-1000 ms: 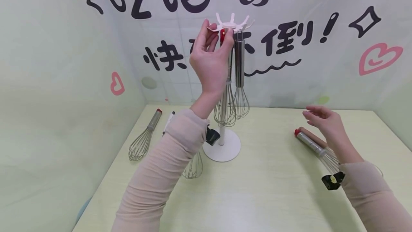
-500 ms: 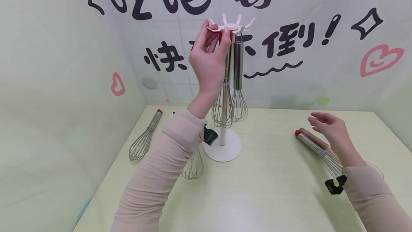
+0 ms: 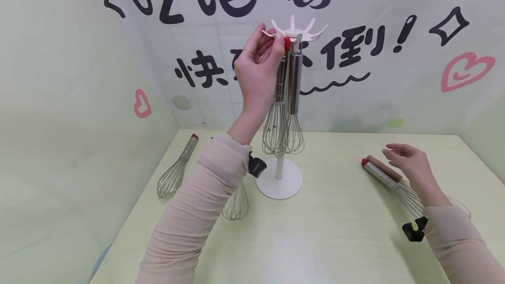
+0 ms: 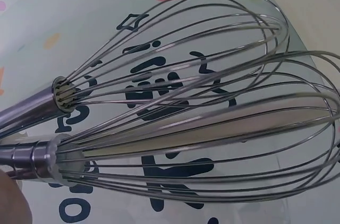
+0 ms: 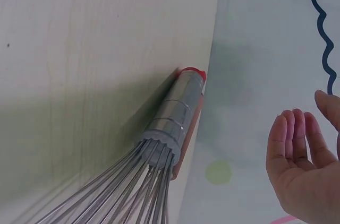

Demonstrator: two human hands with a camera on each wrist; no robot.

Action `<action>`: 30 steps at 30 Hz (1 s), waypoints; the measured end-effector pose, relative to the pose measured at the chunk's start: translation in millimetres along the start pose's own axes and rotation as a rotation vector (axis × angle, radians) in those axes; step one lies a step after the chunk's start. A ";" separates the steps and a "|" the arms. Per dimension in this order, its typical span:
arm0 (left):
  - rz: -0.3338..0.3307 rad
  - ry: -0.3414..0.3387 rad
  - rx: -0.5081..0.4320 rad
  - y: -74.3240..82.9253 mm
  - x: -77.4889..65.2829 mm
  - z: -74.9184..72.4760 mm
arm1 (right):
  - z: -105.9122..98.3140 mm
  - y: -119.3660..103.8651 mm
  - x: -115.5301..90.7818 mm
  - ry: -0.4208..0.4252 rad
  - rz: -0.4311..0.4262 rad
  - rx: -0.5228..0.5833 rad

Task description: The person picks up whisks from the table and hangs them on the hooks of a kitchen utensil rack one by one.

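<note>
A white stand with prongs [image 3: 293, 33] rises from a round base. Two metal whisks hang from it side by side: one with a red handle end [image 3: 287, 44], the other with a plain metal handle [image 3: 295, 82]. My left hand [image 3: 258, 65] pinches at the top of the red-ended whisk, thumb over its red end, other fingers up by a prong. In the left wrist view the wire loops of the red-ended whisk [image 4: 202, 144] overlap those of the plain whisk [image 4: 170, 59]. My right hand [image 5: 308, 165] hovers, fingers loosely bent, holding nothing.
A red-ended whisk [image 3: 380, 176] lies at right beside a brown-handled one [image 3: 388, 169], under my right hand. Another red-ended whisk [image 3: 177, 165] lies at left. A further whisk's wires [image 3: 236, 205] show past my left sleeve. A printed curtain [image 3: 221, 113] stands behind the table.
The stand's top and base have shifted right, the prongs have turned, and the plain whisk hangs lower in view. My left hand stays at the top; my right hand has drifted right and down.
</note>
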State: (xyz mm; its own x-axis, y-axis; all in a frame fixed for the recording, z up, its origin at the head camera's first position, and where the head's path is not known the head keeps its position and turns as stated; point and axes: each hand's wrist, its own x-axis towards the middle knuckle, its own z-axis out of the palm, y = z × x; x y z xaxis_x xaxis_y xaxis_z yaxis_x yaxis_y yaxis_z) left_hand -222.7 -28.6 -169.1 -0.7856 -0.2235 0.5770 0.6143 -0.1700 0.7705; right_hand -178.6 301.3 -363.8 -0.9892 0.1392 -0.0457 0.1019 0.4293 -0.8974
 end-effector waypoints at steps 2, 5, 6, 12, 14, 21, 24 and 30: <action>-0.006 -0.015 -0.002 -0.1 0.9 -0.5 | 0.3 2.9 0.0 0.011 0.001 -0.040; -0.019 -0.037 -0.014 -0.2 2.5 -1.6 | 0.9 7.2 0.7 0.019 0.014 -0.104; -0.016 -0.044 -0.018 -0.2 2.8 -2.1 | 1.1 8.8 0.9 0.021 0.019 -0.117; -0.035 -0.074 -0.061 -0.1 5.2 -4.7 | 1.6 19.4 1.8 0.038 0.044 -0.239; -0.052 -0.079 -0.067 -0.2 6.2 -5.1 | 2.0 23.3 2.2 0.046 0.031 -0.285; -0.063 -0.076 -0.081 -2.1 7.2 -6.1 | 6.6 34.6 2.2 0.085 -0.027 -0.392; -0.066 -0.074 -0.085 -2.4 7.1 -6.7 | 7.7 39.1 1.9 0.082 -0.035 -0.408; -0.069 -0.075 -0.097 -2.6 6.9 -6.8 | 6.7 44.2 -1.6 0.052 -0.041 -0.441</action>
State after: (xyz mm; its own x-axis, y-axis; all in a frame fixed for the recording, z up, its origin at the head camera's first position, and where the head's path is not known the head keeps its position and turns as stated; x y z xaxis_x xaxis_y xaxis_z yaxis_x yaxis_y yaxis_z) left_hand -229.3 -36.2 -169.0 -0.8271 -0.1360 0.5454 0.5604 -0.2751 0.7812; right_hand -173.3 314.0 -406.4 -0.9879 0.1540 0.0187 0.1088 0.7736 -0.6242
